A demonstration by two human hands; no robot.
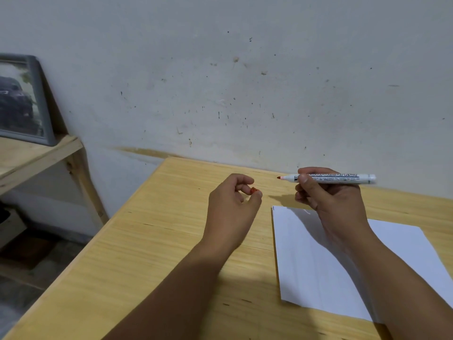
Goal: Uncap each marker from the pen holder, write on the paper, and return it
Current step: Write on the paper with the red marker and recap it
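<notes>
My right hand point(328, 200) grips a white board marker point(343, 178) held level above the table, its bare red tip pointing left. My left hand point(232, 204) hovers a short way left of that tip, and its fingers pinch the small red cap point(253, 190). A white sheet of paper point(318, 261) lies on the wooden table point(152, 253) under my right forearm, with a short dark mark at its upper left corner. No pen holder is in view.
A pale stained wall rises right behind the table. To the left stands a wooden shelf point(36, 155) carrying a grey framed picture point(22, 99) that leans on the wall. Dark floor shows below the shelf.
</notes>
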